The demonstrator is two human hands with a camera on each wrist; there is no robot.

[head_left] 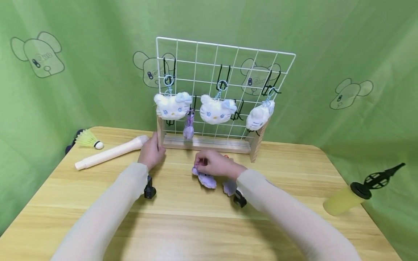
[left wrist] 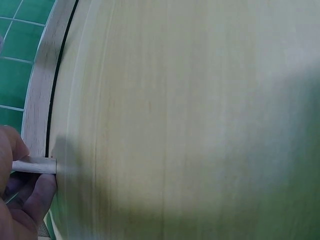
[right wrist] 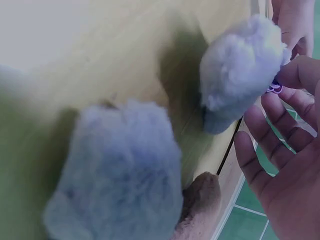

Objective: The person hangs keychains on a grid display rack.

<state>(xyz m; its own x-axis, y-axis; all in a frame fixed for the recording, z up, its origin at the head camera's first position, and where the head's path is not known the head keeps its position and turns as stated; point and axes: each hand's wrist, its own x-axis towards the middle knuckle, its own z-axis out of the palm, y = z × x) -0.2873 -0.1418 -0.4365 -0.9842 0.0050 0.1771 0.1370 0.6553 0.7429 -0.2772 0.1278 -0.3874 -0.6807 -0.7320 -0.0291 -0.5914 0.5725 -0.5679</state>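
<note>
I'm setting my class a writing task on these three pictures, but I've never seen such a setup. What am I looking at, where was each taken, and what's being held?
There is no machine: a person works with two bare hands. The wide picture comes from a camera worn on the head; the close ones come from small black cameras on the wrists.

The left hand holds a pale wooden upright of a white wire-grid rack, where white furry cat-face charms hang. The right hand pinches a small purple furry charm; a second purple furry piece lies near that wrist.

Also on the light wooden table are a smooth pale tube, a yellow-green shuttlecock and a yellow cylinder with a black top.
</note>
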